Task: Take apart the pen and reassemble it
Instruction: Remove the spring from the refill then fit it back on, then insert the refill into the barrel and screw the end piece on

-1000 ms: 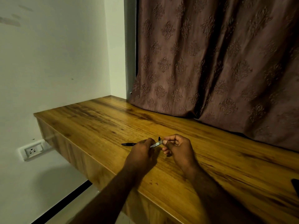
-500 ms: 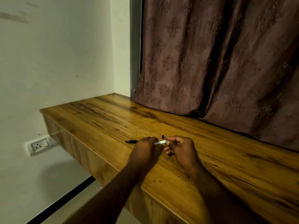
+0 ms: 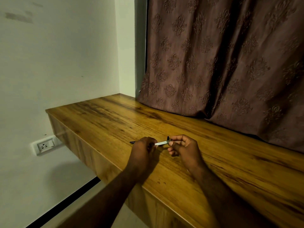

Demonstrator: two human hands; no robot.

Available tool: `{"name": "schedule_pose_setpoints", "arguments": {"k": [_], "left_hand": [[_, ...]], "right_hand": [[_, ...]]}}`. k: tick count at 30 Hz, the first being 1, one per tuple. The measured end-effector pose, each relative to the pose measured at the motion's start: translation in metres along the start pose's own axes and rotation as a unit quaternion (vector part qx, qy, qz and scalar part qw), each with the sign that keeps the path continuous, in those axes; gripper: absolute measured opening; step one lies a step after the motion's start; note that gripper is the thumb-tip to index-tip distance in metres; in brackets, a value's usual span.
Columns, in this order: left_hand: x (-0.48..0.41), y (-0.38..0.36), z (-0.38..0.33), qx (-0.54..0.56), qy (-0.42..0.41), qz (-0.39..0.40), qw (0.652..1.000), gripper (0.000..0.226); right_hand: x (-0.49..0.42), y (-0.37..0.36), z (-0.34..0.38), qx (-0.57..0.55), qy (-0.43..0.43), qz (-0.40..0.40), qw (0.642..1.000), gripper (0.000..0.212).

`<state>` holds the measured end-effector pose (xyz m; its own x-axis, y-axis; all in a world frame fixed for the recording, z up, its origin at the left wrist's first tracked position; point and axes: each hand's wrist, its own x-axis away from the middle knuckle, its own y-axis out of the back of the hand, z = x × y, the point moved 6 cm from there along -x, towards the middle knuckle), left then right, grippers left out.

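Note:
A slim pen [image 3: 162,143] with a silvery barrel is held level between both hands, just above the wooden table [image 3: 102,119]. My left hand [image 3: 143,149] grips its left part, and a dark tip [image 3: 132,142] pokes out past that fist. My right hand [image 3: 184,148] pinches the barrel's right end between thumb and fingers. A small dark piece [image 3: 168,138] stands up right at that pinch; whether it is on the pen or on the table behind I cannot tell. My fingers hide most of the pen.
The table runs along a wall on the left with a power socket [image 3: 44,145] below its edge. A brown patterned curtain [image 3: 222,63] hangs down onto the table's back. The near edge of the table drops to the floor.
Both hands keep the same grip on the pen. The gap between them has widened a little, so more silvery barrel shows. The camera has shifted, sliding the scene rightwards in view.

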<state>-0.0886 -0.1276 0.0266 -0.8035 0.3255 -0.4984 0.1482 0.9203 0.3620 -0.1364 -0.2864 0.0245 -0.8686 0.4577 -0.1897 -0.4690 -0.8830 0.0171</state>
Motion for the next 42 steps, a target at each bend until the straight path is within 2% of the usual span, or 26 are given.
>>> {"name": "schedule_pose_setpoints", "arguments": {"k": [2, 5, 7, 9, 13, 16, 20, 25, 28, 30, 31, 33, 35, 37, 39, 42], "left_hand": [[0.0, 0.008, 0.008, 0.021, 0.038, -0.018, 0.999, 0.004], [-0.006, 0.037, 0.053, 0.074, 0.168, -0.037, 0.982, 0.01], [-0.021, 0.07, 0.08, 0.008, 0.18, -0.08, 0.98, 0.004], [-0.033, 0.096, 0.095, -0.082, 0.199, -0.091, 0.972, 0.011], [-0.057, 0.111, 0.108, -0.185, 0.199, -0.072, 0.96, 0.012], [-0.075, 0.098, 0.109, -0.221, 0.183, -0.001, 0.958, 0.01], [-0.092, 0.073, 0.108, -0.2, 0.164, 0.058, 0.964, 0.009], [-0.096, 0.06, 0.121, -0.104, 0.175, 0.065, 0.977, 0.008], [-0.094, 0.061, 0.124, -0.118, 0.159, 0.064, 0.978, 0.017], [-0.091, 0.065, 0.125, -0.093, 0.155, 0.043, 0.983, 0.03], [-0.09, 0.068, 0.125, -0.046, 0.164, 0.018, 0.985, 0.031], [-0.086, 0.08, 0.123, 0.021, 0.173, -0.06, 0.983, 0.017], [-0.077, 0.091, 0.117, 0.034, 0.171, -0.137, 0.975, 0.01], [-0.062, 0.101, 0.106, 0.0, 0.172, -0.197, 0.965, 0.017], [-0.046, 0.105, 0.099, -0.014, 0.173, -0.226, 0.958, 0.021], [-0.027, 0.102, 0.089, -0.002, 0.169, -0.23, 0.958, 0.028]], "right_hand": [[0.002, -0.002, 0.001, 0.022, 0.008, 0.001, 1.0, 0.017], [0.006, -0.002, 0.002, 0.083, 0.027, 0.006, 0.996, 0.008], [0.009, -0.006, 0.001, 0.116, 0.034, 0.034, 0.992, 0.006], [0.011, -0.013, -0.001, 0.15, 0.048, 0.064, 0.985, 0.009], [0.013, -0.023, -0.001, 0.198, 0.074, 0.093, 0.973, 0.013], [0.011, -0.023, -0.002, 0.199, 0.074, 0.095, 0.972, 0.014], [0.007, -0.025, -0.006, 0.244, 0.083, 0.096, 0.961, 0.016], [0.003, -0.026, -0.009, 0.243, 0.08, 0.096, 0.962, 0.018], [0.002, -0.027, -0.008, 0.243, 0.078, 0.094, 0.962, 0.018], [0.003, -0.027, -0.006, 0.235, 0.076, 0.097, 0.964, 0.017], [0.004, -0.027, -0.005, 0.227, 0.072, 0.1, 0.966, 0.016], [0.006, -0.026, -0.003, 0.208, 0.062, 0.104, 0.97, 0.016], [0.008, -0.026, -0.002, 0.196, 0.052, 0.106, 0.973, 0.022], [0.009, -0.024, 0.001, 0.171, 0.036, 0.097, 0.98, 0.033], [0.007, -0.014, 0.006, 0.114, 0.019, 0.036, 0.993, 0.046], [-0.001, 0.015, 0.008, 0.008, -0.001, -0.117, 0.993, 0.053]]}}
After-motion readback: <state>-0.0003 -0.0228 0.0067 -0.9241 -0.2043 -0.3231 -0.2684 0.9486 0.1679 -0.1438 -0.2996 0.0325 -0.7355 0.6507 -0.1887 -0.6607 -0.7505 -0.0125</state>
